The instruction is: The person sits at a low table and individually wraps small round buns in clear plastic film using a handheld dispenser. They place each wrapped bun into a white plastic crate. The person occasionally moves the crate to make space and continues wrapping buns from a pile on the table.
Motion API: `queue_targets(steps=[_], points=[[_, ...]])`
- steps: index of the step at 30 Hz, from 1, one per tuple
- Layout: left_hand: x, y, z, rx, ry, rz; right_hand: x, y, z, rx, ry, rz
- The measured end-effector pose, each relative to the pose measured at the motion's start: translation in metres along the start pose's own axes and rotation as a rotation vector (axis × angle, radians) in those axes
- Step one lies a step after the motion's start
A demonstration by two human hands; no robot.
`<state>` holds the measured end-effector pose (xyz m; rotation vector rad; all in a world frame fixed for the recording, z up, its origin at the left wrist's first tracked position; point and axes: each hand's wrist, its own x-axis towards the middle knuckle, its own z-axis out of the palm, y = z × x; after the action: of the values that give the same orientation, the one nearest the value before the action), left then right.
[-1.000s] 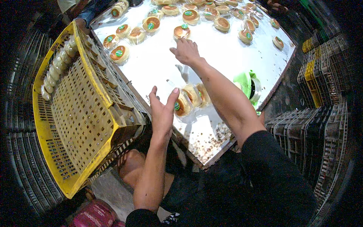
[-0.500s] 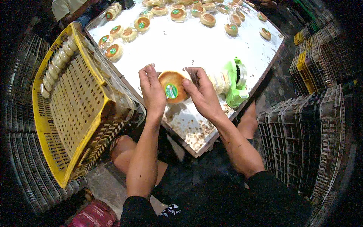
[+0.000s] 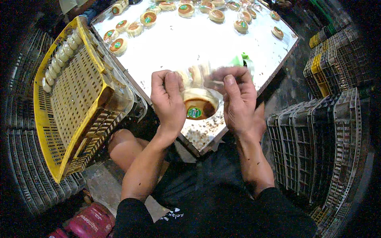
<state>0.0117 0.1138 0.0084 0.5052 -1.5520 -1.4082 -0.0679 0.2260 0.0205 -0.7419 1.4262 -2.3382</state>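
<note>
A round browned bun (image 3: 200, 104) in a clear plastic wrapper, with a green label on its top, hangs tilted between my hands above the near corner of the white table. My left hand (image 3: 168, 104) is closed, thumb against curled fingers, on the wrapper's left end. On the other side my right hand (image 3: 241, 97) pinches the wrapper's right end; its index finger is smeared by motion. Just beyond the bun stands a row of pale wrapped buns (image 3: 195, 74), partly hidden. A bright green tape dispenser (image 3: 239, 60) is mostly covered by my right hand.
Many wrapped, labelled buns (image 3: 148, 18) lie along the far part of the white table (image 3: 186, 45). At left, a tilted yellow crate (image 3: 85, 97) holds a row of wrapped buns (image 3: 59, 59). Stacked dark crates (image 3: 295, 146) rise at right. A red bag (image 3: 90, 222) lies lower left.
Both hands have moved apart and the bun has dropped lower between them, tipping its labelled top toward me. My right hand now covers most of the green dispenser.
</note>
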Motion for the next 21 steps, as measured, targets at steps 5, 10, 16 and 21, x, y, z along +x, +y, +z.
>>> queue_targets(steps=[5,10,16,21], points=[[0.009,0.002,-0.005,-0.106,-0.125,-0.256,-0.006,-0.012,0.018,0.205,0.028,0.072],[0.012,0.005,-0.005,-0.064,0.001,-0.171,-0.002,-0.01,0.016,0.23,-0.033,0.126],[0.02,0.007,-0.016,-0.056,-0.001,-0.069,-0.003,-0.005,0.025,0.185,-0.024,0.148],[0.032,0.008,-0.022,0.053,-0.206,-0.354,-0.002,-0.002,0.027,0.207,-0.016,0.187]])
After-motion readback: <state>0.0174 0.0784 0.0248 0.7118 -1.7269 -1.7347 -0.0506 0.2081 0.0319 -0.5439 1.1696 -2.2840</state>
